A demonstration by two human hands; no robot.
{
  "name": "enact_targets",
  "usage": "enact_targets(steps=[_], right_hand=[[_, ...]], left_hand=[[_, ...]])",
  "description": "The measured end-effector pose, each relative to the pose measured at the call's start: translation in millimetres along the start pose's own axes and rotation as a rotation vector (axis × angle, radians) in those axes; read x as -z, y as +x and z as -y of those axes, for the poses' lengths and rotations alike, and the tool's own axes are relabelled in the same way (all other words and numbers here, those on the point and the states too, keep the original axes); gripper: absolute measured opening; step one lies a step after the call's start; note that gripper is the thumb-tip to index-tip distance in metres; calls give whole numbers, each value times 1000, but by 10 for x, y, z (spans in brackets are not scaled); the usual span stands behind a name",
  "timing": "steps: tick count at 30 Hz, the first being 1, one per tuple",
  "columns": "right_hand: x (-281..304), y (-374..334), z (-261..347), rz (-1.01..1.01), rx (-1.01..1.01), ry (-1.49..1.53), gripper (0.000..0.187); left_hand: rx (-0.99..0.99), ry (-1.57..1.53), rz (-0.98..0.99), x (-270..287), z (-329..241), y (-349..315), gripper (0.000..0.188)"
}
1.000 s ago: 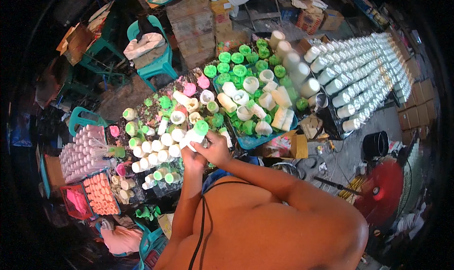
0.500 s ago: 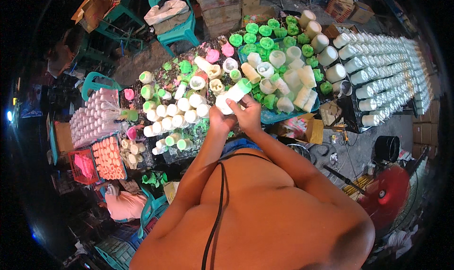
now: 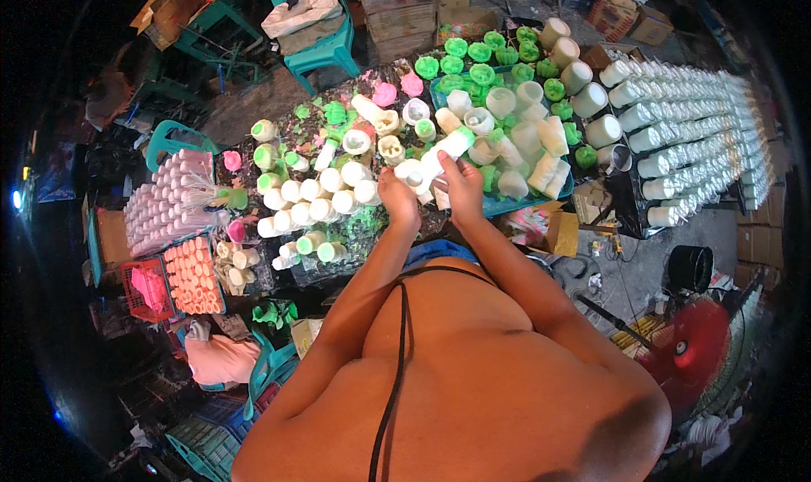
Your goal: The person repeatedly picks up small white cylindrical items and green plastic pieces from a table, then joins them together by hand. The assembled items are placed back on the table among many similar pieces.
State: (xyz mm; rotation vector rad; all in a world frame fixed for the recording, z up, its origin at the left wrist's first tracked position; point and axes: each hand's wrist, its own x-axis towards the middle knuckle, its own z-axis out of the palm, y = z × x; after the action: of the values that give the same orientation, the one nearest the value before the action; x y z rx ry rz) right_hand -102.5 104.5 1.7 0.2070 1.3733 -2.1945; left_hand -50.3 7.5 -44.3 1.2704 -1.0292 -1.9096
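In front of me, above the near edge of the table, a white cylinder with a green end (image 3: 441, 154) is held slantwise, green end up and to the right. My right hand (image 3: 462, 188) is closed around its side, thumb on top. At the lower left end, my left hand (image 3: 400, 201) grips a white rounded part (image 3: 413, 179); I cannot tell whether it is separate from the cylinder. Rows of white cylinders (image 3: 321, 213) lie left of my hands. To the right, a blue tray (image 3: 507, 209) holds pale translucent cups and green pieces.
White wrapped cylinders (image 3: 676, 136) stand in rows far right. Green fluted pieces (image 3: 481, 74) line the table's back. A teal chair (image 3: 323, 53) is beyond it. A red fan (image 3: 688, 347) stands at right. A person in a pink-orange top (image 3: 221, 359) is at lower left.
My hands have moved apart, the right one going right. The green end has shifted right and up, and more white shows between my hands. The view has shifted slightly.
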Motion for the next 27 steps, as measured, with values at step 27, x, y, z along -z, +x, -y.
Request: enact_targets(steps=[27], right_hand=[[2203,1348,474,-16,510,-1434,47]], left_hand=[[372,-259,557,353,39,-2,48]])
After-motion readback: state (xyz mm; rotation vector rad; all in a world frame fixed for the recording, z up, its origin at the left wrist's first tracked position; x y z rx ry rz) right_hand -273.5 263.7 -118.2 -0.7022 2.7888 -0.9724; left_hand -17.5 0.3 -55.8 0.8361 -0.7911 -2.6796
